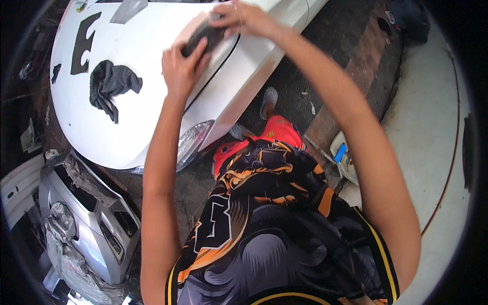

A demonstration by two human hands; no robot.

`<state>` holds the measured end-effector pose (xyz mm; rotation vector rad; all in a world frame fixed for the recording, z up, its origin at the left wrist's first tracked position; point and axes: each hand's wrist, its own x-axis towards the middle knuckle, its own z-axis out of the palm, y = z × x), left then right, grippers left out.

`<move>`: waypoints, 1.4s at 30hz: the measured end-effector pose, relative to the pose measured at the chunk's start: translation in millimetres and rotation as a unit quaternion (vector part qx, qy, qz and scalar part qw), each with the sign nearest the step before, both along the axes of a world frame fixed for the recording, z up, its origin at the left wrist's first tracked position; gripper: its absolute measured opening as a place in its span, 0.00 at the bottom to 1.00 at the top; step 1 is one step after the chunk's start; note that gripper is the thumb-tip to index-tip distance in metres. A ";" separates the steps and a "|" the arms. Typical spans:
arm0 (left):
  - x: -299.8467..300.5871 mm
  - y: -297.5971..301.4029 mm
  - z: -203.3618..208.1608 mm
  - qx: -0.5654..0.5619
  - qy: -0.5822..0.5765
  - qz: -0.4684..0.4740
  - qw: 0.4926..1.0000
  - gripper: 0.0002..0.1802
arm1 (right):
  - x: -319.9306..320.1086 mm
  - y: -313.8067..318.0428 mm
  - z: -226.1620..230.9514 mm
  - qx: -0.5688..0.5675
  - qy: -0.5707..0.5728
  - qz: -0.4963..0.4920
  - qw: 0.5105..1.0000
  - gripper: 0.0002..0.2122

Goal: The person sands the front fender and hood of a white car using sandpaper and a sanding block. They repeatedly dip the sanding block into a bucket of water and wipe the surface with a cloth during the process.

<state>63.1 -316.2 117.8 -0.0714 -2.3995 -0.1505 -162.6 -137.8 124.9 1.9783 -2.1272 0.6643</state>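
Note:
A dark oblong block [204, 38] lies against the white car's hood [147, 35], near the seam with the fender. My left hand [184, 65] grips its near end, the thumb along one side and the fingers round the other. Over the far end, the curled fingers of my right hand [243, 19] press on it, slightly blurred. A dull pinkish patch shows on the paint beside the block. Left of my hands, a crumpled dark grey cloth [113, 87] lies on the hood, with a flat black cut-out piece [83, 44] beyond it.
The car's headlight [194, 138] is just below my left forearm. A silver car body panel [94, 218] with crumpled plastic on it stands at lower left. A pale car panel [424, 117] curves along the right side. A blue item [340, 152] sits on a whitish object near my right arm.

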 end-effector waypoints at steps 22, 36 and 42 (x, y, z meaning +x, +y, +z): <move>15.7 5.0 -0.1 0.047 0.003 -0.014 0.999 0.31 | 25.8 3.2 -1.1 -0.016 -0.316 0.021 0.948 0.26; 58.6 -3.3 -13.7 0.046 -0.038 -0.022 0.998 0.27 | 72.4 14.6 -13.3 -0.040 -0.011 0.001 0.999 0.25; 0.6 -14.7 10.1 0.046 -0.001 -0.010 0.999 0.26 | -0.1 -10.1 -5.4 0.004 -0.268 0.023 0.963 0.27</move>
